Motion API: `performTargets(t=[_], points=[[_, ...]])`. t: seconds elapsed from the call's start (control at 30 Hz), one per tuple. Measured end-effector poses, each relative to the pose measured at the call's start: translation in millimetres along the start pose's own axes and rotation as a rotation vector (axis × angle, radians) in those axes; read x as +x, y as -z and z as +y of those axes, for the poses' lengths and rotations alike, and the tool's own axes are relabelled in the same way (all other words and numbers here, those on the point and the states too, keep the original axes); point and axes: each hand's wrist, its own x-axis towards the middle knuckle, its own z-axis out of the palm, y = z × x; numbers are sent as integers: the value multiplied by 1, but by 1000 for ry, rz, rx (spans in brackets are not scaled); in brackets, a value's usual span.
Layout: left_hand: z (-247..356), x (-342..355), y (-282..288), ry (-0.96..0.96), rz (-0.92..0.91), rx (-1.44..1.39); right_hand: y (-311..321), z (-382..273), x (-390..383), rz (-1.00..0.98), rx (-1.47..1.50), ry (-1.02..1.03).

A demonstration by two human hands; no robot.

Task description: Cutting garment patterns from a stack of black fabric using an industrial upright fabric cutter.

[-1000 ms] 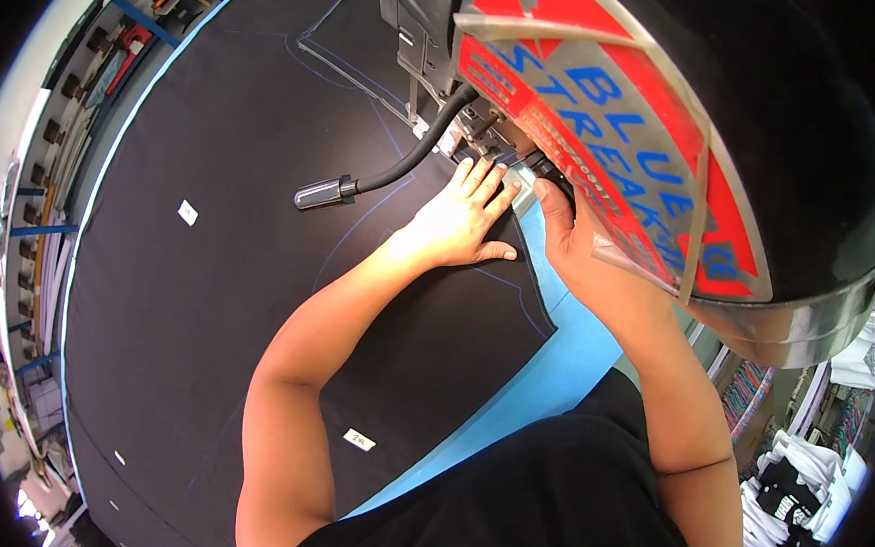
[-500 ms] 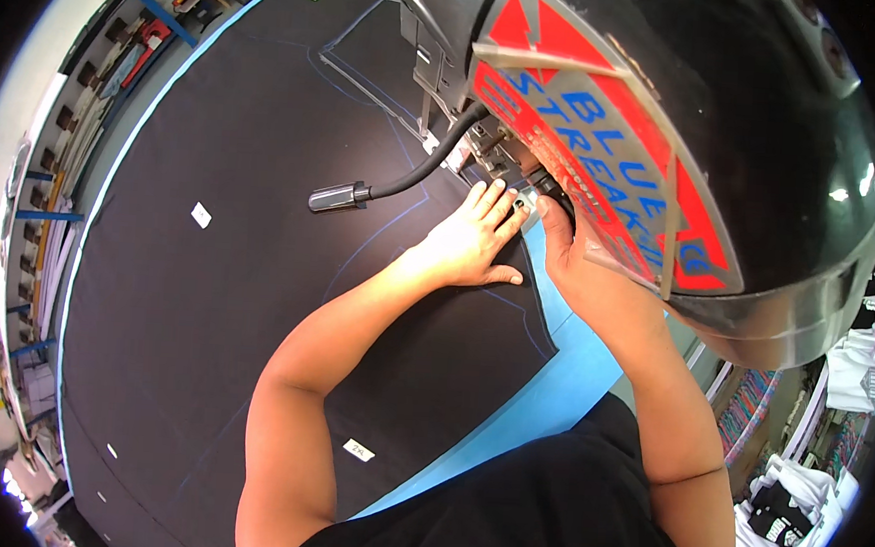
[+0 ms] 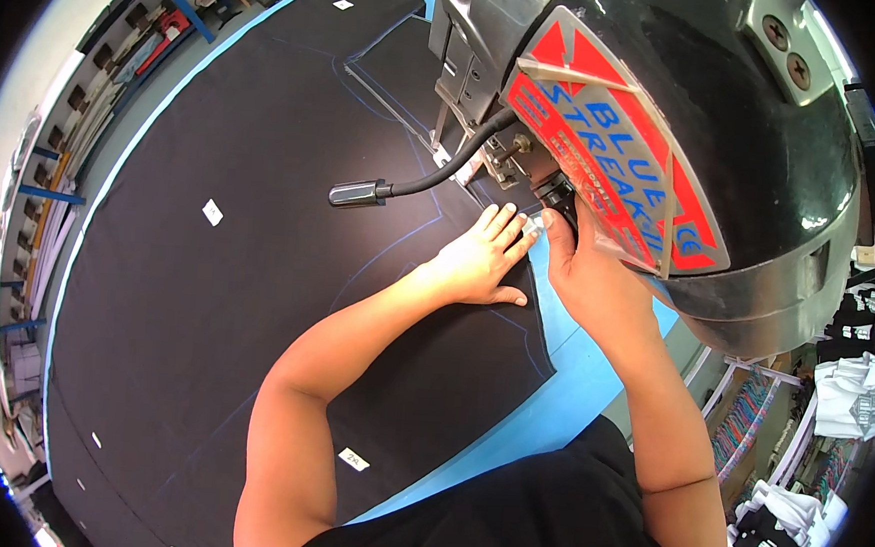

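Observation:
A cloth-cutting machine (image 3: 707, 120) with a rounded black motor housing stands over a spread of black fabric (image 3: 246, 292) marked with blue pattern lines. My left hand (image 3: 480, 261) lies flat on this fabric, fingers spread, its fingertips close to the machine's lower front. My right hand (image 3: 597, 278) is at the machine's near side, closed round its handle. The right thumb shows beside a black part under the housing; the other fingers are mostly hidden behind the machine. A small pale metal piece (image 3: 533, 226) sits between the two hands. Under the fabric's edge lies blue sheeting (image 3: 583, 358).
A black flexible-necked lamp (image 3: 359, 193) juts left from the machine above the fabric. Small white labels (image 3: 212, 212) lie scattered on the cloth. Shelving (image 3: 52, 195) lines the far left. Folded white and black garments (image 3: 778, 525) are stacked at the lower right, near racks.
The view has shifted slightly, and the machine and lamp appear a little further right. Both hands keep the same posture beside the machine, appearing slightly lower in the picture.

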Motion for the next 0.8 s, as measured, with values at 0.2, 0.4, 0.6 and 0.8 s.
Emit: performTargets(t=[0.2,0.4,0.6,0.8], points=[[0,-3,2,49,-106,-79,-5,-5,6,314,-60,291],[-6,-3,-12,-12,33,-54,-9,0,13,324,-43,337],[-5,-3,-10,-39,98,-45,-9,-1,17,328,-55,365],[-44,-7,17,12,86,-21,-8,-3,22,317,-77,372]])
